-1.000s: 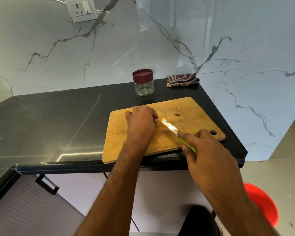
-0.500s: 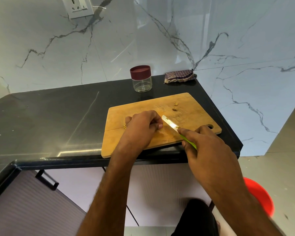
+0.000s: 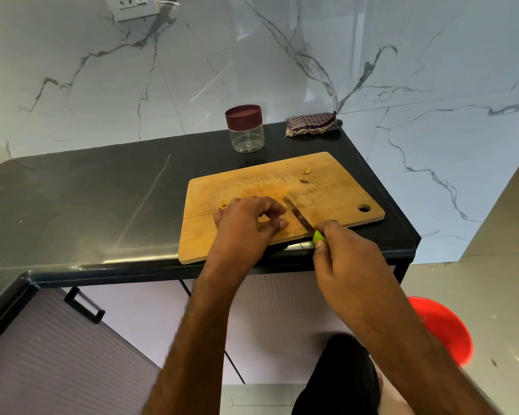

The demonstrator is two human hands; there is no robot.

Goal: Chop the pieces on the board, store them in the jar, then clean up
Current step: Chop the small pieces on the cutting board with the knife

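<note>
Here we stand at the dark surface (image 3: 87, 193), the wooden board (image 3: 336, 187) near its front edge so both arms reach. Behind, the jar (image 3: 245, 128) waits, lid on. Our left hand (image 3: 246, 223) curls, probably pinning a piece; our right hand (image 3: 345, 259) grips the knife (image 3: 298, 212), blade angled down beside those fingers. Loose pieces (image 3: 305, 175) lie further back.
</note>
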